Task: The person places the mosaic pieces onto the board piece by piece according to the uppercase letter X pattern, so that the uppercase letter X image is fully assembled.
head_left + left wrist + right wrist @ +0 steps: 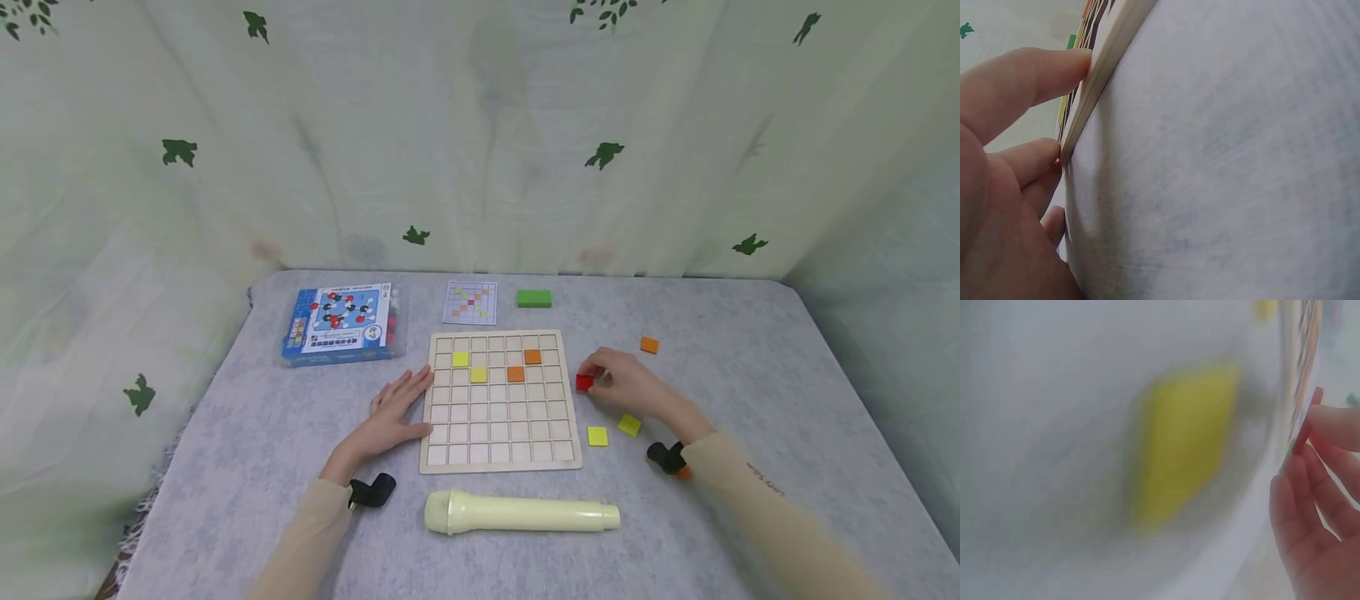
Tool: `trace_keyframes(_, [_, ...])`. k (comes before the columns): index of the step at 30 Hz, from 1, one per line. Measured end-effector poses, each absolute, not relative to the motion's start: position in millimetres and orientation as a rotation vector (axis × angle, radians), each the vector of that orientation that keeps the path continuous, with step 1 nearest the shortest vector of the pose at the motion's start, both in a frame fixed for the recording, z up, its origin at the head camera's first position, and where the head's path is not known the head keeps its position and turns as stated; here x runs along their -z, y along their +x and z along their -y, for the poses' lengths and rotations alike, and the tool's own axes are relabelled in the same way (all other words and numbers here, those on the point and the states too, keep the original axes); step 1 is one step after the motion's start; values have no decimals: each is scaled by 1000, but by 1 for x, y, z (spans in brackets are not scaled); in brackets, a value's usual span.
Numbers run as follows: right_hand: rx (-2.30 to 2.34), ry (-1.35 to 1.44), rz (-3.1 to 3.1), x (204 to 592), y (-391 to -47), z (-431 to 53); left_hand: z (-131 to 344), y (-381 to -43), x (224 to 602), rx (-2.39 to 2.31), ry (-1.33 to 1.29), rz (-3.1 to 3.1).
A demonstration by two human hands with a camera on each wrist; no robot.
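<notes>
A wooden grid board [498,468] lies flat in the middle of the table, with two yellow tiles [461,359] and two orange tiles [532,357] in its upper cells. My left hand [386,417] rests at the board's left edge, fingers extended; in the left wrist view the thumb and fingertips touch the board's side [1100,78]. Just right of the board, my right hand [628,383] pinches a red square tile [583,382] between thumb and fingers. The right wrist view shows this red tile [1308,422] edge-on at the fingertips.
Loose yellow tiles [597,437] and an orange tile [649,345] lie right of the board; another orange piece [683,473] shows under the right wrist. Behind stand a pattern card [469,302], a green block [534,298] and a boxed molecule set [341,321]. A cream microphone [525,513] lies in front.
</notes>
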State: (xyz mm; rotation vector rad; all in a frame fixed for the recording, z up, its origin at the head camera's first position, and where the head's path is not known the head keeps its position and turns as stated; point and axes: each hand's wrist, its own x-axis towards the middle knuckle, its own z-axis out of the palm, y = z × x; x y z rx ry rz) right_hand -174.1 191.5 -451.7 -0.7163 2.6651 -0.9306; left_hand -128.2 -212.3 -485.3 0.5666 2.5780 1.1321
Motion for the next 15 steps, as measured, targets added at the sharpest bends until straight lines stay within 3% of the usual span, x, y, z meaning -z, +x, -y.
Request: trace_keyframes(15, [815,-1037,-2552,453,-186,-84,211,-127,482,-1144,554,-2576])
